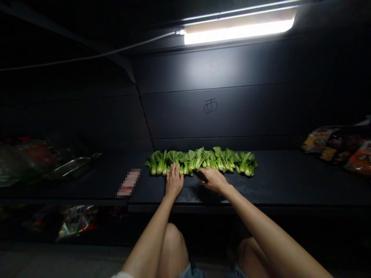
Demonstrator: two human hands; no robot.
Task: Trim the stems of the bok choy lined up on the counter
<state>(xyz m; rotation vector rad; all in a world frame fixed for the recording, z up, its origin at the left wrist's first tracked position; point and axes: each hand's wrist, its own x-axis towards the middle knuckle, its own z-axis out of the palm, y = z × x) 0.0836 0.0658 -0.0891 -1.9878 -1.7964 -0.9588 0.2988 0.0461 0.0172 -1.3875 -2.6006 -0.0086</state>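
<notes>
A long row of several bok choy (199,162) lies side by side on the dark table top (269,185), leaves pointing back and pale stalks towards me. My left hand (174,180) rests flat on the stalk ends near the middle of the row, holding nothing. Just to its right, my right hand (213,179) grips a slim black tool (199,176) that points left towards the stalks. Its far end is dark and hard to make out, so I cannot tell exactly what tool it is.
A metal tray (72,168) and plastic bags stand at the dim left end of the table. A blurred pink packet (129,182) lies left of my hands. Colourful bags (333,144) sit at the right. A dark wall rises behind, lit by a strip lamp (239,33).
</notes>
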